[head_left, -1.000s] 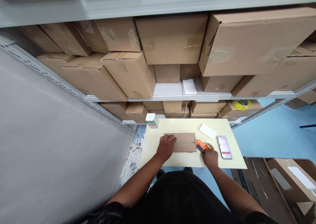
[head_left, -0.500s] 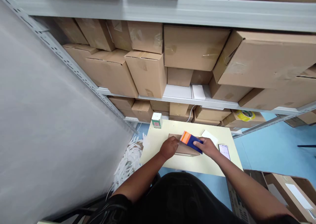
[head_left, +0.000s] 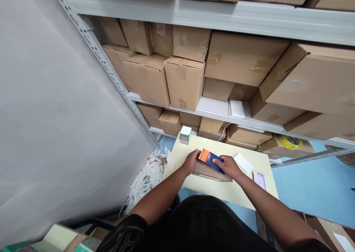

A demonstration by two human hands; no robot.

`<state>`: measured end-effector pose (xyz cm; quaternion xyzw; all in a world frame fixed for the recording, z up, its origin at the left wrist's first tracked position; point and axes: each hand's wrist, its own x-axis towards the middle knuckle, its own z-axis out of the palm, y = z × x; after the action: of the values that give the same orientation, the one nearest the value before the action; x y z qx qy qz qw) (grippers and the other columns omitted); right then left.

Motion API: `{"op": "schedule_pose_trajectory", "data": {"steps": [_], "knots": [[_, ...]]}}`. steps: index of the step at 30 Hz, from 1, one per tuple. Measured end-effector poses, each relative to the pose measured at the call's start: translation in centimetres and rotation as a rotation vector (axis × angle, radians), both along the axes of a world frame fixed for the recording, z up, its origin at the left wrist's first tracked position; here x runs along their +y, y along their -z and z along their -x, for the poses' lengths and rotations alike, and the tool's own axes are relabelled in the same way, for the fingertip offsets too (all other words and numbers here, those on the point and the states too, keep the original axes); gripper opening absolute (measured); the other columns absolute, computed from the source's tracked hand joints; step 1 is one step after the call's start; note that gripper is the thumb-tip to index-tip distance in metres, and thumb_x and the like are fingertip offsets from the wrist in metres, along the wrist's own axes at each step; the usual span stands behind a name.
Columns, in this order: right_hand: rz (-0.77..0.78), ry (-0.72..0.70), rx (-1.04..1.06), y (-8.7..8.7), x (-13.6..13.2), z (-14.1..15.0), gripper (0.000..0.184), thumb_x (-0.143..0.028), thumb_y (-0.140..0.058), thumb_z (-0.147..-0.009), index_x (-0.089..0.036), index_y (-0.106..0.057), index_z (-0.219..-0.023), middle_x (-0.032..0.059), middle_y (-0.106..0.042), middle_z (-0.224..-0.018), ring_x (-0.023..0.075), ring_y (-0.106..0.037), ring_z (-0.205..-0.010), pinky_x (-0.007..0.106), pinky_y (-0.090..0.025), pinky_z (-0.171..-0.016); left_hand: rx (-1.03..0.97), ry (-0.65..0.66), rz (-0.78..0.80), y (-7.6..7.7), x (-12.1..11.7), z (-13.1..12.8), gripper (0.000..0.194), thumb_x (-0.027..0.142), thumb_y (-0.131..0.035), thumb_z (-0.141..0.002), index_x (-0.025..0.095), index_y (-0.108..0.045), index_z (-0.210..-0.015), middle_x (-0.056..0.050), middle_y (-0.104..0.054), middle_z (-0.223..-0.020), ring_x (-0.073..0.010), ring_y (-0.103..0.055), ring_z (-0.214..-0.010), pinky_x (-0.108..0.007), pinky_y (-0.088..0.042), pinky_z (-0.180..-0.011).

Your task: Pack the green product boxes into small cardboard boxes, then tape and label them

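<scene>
My right hand point(head_left: 229, 166) grips the near end of a flat blue packet with an orange end point(head_left: 212, 160), thumb on top. The packet lies slantwise over a brown cardboard box point(head_left: 212, 174) on a pale yellow table point(head_left: 177, 178). At the box's left side my left hand point(head_left: 190, 162) is closed round its edge, fingertips close beside the packet's orange end. Whether those fingertips touch the packet, I cannot tell. The packet and both hands hide much of the box's top.
A small white and green box point(head_left: 185, 135) stands at the table's far left corner. To the right lie a white card point(head_left: 243, 163) and a phone point(head_left: 259, 180). Shelves point(head_left: 177, 11) packed with cartons rise behind. Shredded paper point(head_left: 144, 178) covers the floor at left.
The view has shifted, so the scene sits farther right. The packet's orange end has come lower and nearer the left hand, which has turned more upright at the box's left edge.
</scene>
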<state>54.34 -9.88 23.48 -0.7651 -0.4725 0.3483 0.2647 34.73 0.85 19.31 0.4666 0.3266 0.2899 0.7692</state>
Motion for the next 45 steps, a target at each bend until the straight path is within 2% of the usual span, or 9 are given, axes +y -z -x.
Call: {"op": "schedule_pose_trajectory", "data": {"steps": [3, 7, 13, 18, 23, 30, 34, 37, 45], "knots": [[0.024, 0.009, -0.046, -0.4, 0.4, 0.2, 0.057, -0.074, -0.063, -0.08, -0.023, -0.054, -0.058, -0.0039, -0.048, -0.05, 0.0143, -0.046, -0.052, 0.027, -0.029, -0.051, 0.029, -0.042, 0.04, -1.0, -0.1, -0.4, 0.058, 0.07, -0.057, -0.089, 0.013, -0.071, -0.092, -0.007, -0.074, -0.084, -0.0228, -0.067, -0.082, -0.034, -0.052, -0.078], [0.051, 0.02, -0.072, -0.9, 0.7, 0.1, 0.057, -0.075, -0.063, -0.08, -0.023, -0.055, -0.057, -0.0034, -0.048, -0.049, 0.0145, -0.045, -0.05, 0.027, -0.028, -0.05, 0.084, -0.083, 0.034, -1.2, 0.1, -0.7, 0.05, 0.067, -0.066, -0.084, 0.016, -0.068, -0.088, -0.003, -0.071, -0.079, -0.0201, -0.064, -0.075, -0.031, -0.049, -0.072], [0.072, 0.002, -0.053, -1.2, 1.1, -0.2, 0.058, -0.075, -0.063, -0.08, -0.023, -0.054, -0.056, -0.0031, -0.049, -0.049, 0.0145, -0.047, -0.05, 0.027, -0.028, -0.05, 0.173, -0.031, 0.014, 0.2, 1.1, -0.4, 0.037, 0.054, -0.069, -0.083, 0.017, -0.069, -0.081, -0.002, -0.068, -0.073, -0.0172, -0.061, -0.068, -0.03, -0.048, -0.07], [0.124, -0.06, -0.12, -1.5, 2.0, 0.0, 0.057, -0.073, -0.064, -0.082, -0.023, -0.054, -0.056, -0.0014, -0.053, -0.051, 0.0156, -0.051, -0.052, 0.028, -0.029, -0.052, 0.31, -0.072, -0.156, 1.7, 1.2, 0.1, 0.028, 0.045, -0.065, -0.086, 0.019, -0.07, -0.079, 0.0, -0.067, -0.071, -0.0167, -0.059, -0.067, -0.028, -0.046, -0.067], [0.155, -0.141, -0.17, -2.3, 3.1, -0.2, 0.055, -0.074, -0.066, -0.08, -0.023, -0.06, -0.059, 0.0016, -0.061, -0.056, 0.0176, -0.055, -0.055, 0.028, -0.03, -0.053, 0.378, -0.128, -0.18, 3.5, 1.3, 1.3, 0.03, 0.048, -0.06, -0.088, 0.02, -0.068, -0.08, 0.001, -0.062, -0.068, -0.016, -0.056, -0.063, -0.028, -0.044, -0.064], [0.231, -0.2, -0.237, -3.8, 3.6, 0.0, 0.058, -0.078, -0.064, -0.081, -0.023, -0.067, -0.062, 0.0053, -0.067, -0.061, 0.0202, -0.059, -0.059, 0.029, -0.031, -0.055, 0.444, -0.145, -0.175, 4.1, 0.4, 2.4, 0.029, 0.048, -0.058, -0.088, 0.021, -0.067, -0.082, 0.002, -0.06, -0.064, -0.0164, -0.056, -0.062, -0.029, -0.044, -0.064], [0.374, -0.283, -0.363, -5.2, 3.8, 0.8, 0.064, -0.082, -0.056, -0.083, -0.021, -0.074, -0.075, 0.0093, -0.073, -0.075, 0.023, -0.066, -0.071, 0.029, -0.035, -0.057, 0.541, -0.128, -0.285, 5.3, -0.9, 2.3, 0.035, 0.048, -0.051, -0.093, 0.02, -0.064, -0.075, 0.002, -0.061, -0.065, -0.0165, -0.058, -0.064, -0.028, -0.043, -0.065], [0.464, -0.311, -0.407, -5.9, 3.8, 0.7, 0.069, -0.085, -0.053, -0.083, -0.02, -0.076, -0.082, 0.0118, -0.076, -0.085, 0.025, -0.069, -0.077, 0.03, -0.036, -0.058, 0.577, -0.159, -0.286, 6.5, -1.3, 2.4, 0.034, 0.045, -0.049, -0.095, 0.02, -0.067, -0.082, 0.001, -0.064, -0.068, -0.0169, -0.061, -0.068, -0.028, -0.045, -0.068], [0.497, -0.313, -0.442, -5.9, 3.1, -0.6, 0.073, -0.087, -0.046, -0.086, -0.021, -0.076, -0.086, 0.013, -0.077, -0.089, 0.0261, -0.07, -0.08, 0.03, -0.038, -0.061, 0.551, -0.219, -0.281, 7.7, -1.6, 1.9, 0.036, 0.049, -0.049, -0.095, 0.02, -0.07, -0.09, 0.0, -0.066, -0.069, -0.0178, -0.063, -0.068, -0.029, -0.047, -0.066]]}}
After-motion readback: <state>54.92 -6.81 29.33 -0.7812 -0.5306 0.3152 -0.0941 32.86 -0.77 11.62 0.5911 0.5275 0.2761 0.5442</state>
